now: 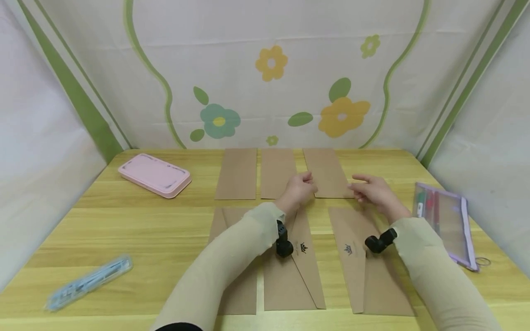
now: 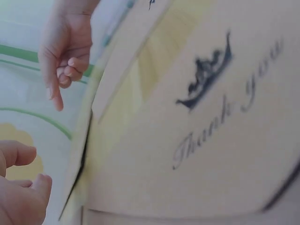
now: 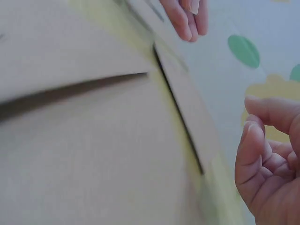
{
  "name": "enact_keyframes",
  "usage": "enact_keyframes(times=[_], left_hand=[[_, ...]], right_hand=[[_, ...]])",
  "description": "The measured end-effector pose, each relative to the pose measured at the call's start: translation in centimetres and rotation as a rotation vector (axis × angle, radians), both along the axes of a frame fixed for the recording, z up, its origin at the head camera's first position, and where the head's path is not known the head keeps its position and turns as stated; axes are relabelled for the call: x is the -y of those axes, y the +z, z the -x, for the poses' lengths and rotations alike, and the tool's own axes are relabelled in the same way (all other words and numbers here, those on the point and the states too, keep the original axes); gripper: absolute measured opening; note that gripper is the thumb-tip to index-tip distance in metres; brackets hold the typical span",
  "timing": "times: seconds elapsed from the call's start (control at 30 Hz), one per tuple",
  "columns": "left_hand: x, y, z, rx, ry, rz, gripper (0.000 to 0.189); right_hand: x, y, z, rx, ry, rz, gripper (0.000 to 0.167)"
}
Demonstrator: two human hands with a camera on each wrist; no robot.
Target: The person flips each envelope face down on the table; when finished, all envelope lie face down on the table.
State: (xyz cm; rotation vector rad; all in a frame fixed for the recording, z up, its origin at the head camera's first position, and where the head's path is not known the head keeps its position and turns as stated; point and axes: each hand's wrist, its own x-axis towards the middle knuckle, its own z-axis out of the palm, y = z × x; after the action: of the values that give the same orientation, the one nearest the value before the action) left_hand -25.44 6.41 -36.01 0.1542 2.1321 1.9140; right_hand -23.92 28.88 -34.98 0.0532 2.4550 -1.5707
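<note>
Our left hand (image 1: 299, 189) and right hand (image 1: 377, 194) are apart, fingers loosely bent; the desk (image 1: 165, 239) carries six brown envelopes (image 1: 237, 174) in two rows of three; the back right envelope (image 1: 325, 174) has its near end between our hands; to our right we see a purple-edged pouch (image 1: 452, 225); to our left, a pink case (image 1: 154, 174) and, nearer, a slim blue packet (image 1: 89, 282).

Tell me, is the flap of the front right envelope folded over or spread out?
Folded over: in the head view, the crown-printed flap lies across the brown envelope.
</note>
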Motion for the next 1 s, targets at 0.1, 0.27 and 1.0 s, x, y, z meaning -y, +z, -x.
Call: enact_keyframes(times=[0.1,0.27,1.0], left_hand=[[0.8,0.3,-0.1,0.007,-0.026,-0.038,0.057],[2.8,1.3,-0.8,-0.021,-0.072,-0.081,0.056],[15.5,3.2,-5.8,-0.072,-0.193,-0.028,0.05]], right_hand=[[0.7,0.6,-0.1,-0.011,-0.004,0.027,0.066],[2.6,1.9,-0.8,-0.016,0.017,0.119,0.063],[11.4,2.4,-5.6,0.07,0.243,0.438,0.049]])
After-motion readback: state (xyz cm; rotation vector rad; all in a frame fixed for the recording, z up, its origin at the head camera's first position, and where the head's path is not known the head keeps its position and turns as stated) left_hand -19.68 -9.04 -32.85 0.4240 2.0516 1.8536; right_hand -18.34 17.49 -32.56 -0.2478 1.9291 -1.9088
